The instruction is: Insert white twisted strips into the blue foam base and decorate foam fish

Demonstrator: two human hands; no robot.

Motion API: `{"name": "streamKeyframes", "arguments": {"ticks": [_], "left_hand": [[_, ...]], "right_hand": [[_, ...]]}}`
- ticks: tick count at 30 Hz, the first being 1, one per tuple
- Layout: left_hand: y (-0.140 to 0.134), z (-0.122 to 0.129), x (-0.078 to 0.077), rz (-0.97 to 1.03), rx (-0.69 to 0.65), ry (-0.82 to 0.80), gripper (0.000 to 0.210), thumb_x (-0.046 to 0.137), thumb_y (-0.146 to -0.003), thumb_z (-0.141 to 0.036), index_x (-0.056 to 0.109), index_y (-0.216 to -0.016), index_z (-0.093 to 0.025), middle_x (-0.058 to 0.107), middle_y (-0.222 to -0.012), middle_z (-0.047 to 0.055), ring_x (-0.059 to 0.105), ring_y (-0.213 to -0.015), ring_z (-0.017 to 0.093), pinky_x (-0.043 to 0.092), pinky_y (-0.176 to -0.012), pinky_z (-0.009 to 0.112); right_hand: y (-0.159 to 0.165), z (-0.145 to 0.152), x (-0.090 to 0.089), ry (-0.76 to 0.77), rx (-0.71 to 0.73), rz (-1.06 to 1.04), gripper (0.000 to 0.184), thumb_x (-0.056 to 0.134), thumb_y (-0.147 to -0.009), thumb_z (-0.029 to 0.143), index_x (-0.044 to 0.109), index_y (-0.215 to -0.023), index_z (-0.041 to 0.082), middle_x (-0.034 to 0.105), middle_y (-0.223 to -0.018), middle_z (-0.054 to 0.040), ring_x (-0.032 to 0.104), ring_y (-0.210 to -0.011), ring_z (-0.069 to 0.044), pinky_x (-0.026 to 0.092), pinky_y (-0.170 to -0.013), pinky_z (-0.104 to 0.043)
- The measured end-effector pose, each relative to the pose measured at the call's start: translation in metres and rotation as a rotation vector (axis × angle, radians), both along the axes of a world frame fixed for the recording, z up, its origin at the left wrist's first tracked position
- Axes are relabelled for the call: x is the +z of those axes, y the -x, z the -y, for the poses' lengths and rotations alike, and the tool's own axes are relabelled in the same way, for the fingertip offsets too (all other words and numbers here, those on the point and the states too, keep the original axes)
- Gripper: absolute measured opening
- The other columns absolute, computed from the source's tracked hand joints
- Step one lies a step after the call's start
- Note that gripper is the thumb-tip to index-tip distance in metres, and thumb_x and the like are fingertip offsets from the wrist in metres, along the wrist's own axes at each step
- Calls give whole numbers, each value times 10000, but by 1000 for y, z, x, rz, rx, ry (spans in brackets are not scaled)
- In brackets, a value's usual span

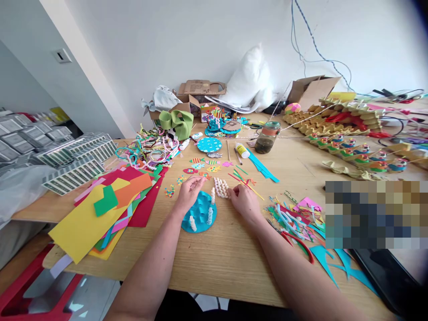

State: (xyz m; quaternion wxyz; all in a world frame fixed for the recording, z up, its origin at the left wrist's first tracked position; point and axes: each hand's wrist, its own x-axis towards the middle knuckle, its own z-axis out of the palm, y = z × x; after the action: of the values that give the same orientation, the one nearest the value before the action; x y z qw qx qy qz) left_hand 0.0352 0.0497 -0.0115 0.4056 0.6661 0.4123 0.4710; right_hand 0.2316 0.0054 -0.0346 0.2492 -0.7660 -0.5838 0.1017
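A round blue craft base [199, 211] lies on the table with three white knobbly sticks [210, 216] standing upright on it. My left hand [191, 192] hovers at the base's upper left edge, fingers stretched out and holding nothing that I can see. Just right of the base lies a small row of white knobbly sticks [220, 187]. Curled fingers of my right hand [245, 201] come down at the right end of that row; whatever is between the fingertips is hidden. Colourful paper fish [213, 169] and small dots [170, 191] are spread beyond my left hand.
Coloured sheets [78, 223] pile up on the left. Scissors [299, 245] and paper scraps [321, 261] lie by my right forearm. Farther back stand a glue bottle [242, 150], a jar [267, 139] and a spotted blue disc [209, 145]. Egg trays [334, 118] occupy the right.
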Motion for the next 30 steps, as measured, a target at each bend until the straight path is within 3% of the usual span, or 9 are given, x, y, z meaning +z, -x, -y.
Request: {"name": "streamKeyframes", "arguments": {"ticks": [3, 8, 13, 17, 21, 26, 30], "left_hand": [[0, 0, 0, 2, 3, 12, 334, 551, -833, -455, 689, -890, -156, 679, -1026, 92, 626, -998, 207, 490, -885, 318], [-1, 1, 2, 33, 16, 30, 333, 568, -822, -448, 697, -899, -151, 685, -1005, 95, 629, -973, 208, 488, -870, 318], [0, 0, 2, 73, 56, 11, 297, 600, -802, -421, 703, -882, -154, 691, -973, 98, 627, -970, 215, 483, -856, 324], [1, 1, 3, 110, 32, 12, 259, 621, -793, -378, 692, -902, -154, 676, -1027, 105, 617, -999, 215, 482, -852, 319], [1, 7, 10, 169, -76, 88, 312, 667, -760, -339, 669, -1012, -156, 658, -1103, 111, 626, -926, 190, 481, -825, 305], [0, 13, 18, 193, -150, 92, 315, 715, -715, -297, 684, -997, -162, 675, -1062, 99, 607, -871, 172, 466, -780, 277], [0, 14, 19, 185, -150, 14, 235, 738, -692, -298, 718, -894, -179, 666, -1008, 84, 588, -941, 198, 461, -791, 280]], "right_hand": [[2, 2, 2, 65, 28, 51, 257, 486, -844, 384, 593, -729, 181, 669, -848, -118, 612, -732, -219, 327, -571, -286], [2, 1, 0, 75, -5, 32, 226, 439, -856, 280, 602, -751, 161, 667, -843, -133, 613, -757, -220, 342, -604, -290], [-1, 0, 2, -152, -39, -172, 234, 429, -868, 329, 550, -743, 173, 648, -783, -82, 577, -706, -197, 359, -613, -285], [5, 4, 9, -377, 67, -378, 269, 425, -882, 395, 512, -741, 183, 591, -713, -43, 522, -631, -161, 378, -580, -273], [13, 10, 10, -462, 192, -498, 244, 421, -901, 394, 479, -781, 190, 564, -756, -34, 525, -650, -146, 410, -575, -265], [19, 19, 7, -493, 285, -413, 150, 419, -924, 313, 471, -851, 192, 571, -785, -29, 524, -641, -130, 416, -578, -260], [23, 27, 13, -627, 339, -237, 77, 457, -911, 221, 468, -839, 196, 554, -761, -20, 497, -616, -120, 402, -564, -253]]}}
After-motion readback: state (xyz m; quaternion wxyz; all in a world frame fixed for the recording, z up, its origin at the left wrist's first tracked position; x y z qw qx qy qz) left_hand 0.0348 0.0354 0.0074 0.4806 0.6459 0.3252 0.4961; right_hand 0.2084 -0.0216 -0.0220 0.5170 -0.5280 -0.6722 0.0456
